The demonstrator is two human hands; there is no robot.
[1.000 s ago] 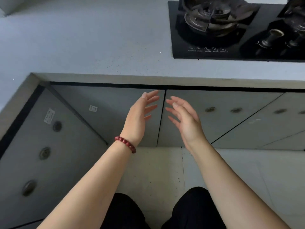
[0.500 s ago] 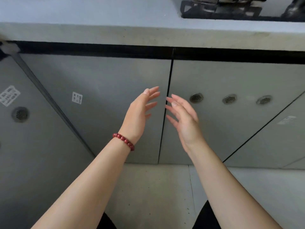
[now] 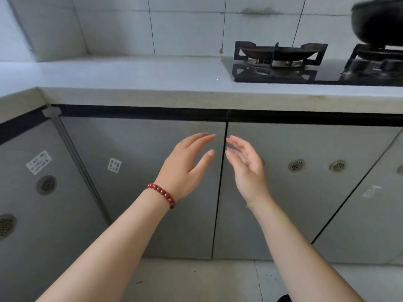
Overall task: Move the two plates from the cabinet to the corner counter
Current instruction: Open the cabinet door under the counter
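Two grey cabinet doors below the counter are closed: the left door [image 3: 139,171] and the right door [image 3: 305,192], split by a dark vertical gap. No plates show; whatever is inside the cabinet is hidden. My left hand [image 3: 185,166], with a red bead bracelet at the wrist, is held up in front of the left door near the gap, fingers apart and empty. My right hand [image 3: 246,166] is raised in front of the right door, palm turned inward, fingers spread, holding nothing. The pale corner counter [image 3: 109,73] runs above the doors and bends to the left.
A black gas hob [image 3: 279,68] with pot stands sits on the counter at the right, and a dark pot [image 3: 377,22] rests on its far-right burner. White wall tiles rise behind. More grey doors with round vents flank both sides. Pale floor lies below.
The view has tilted upward, so the counter top, the wall and the hob now show. Both hands stayed raised and open, and now sit higher against the doors near the gap.
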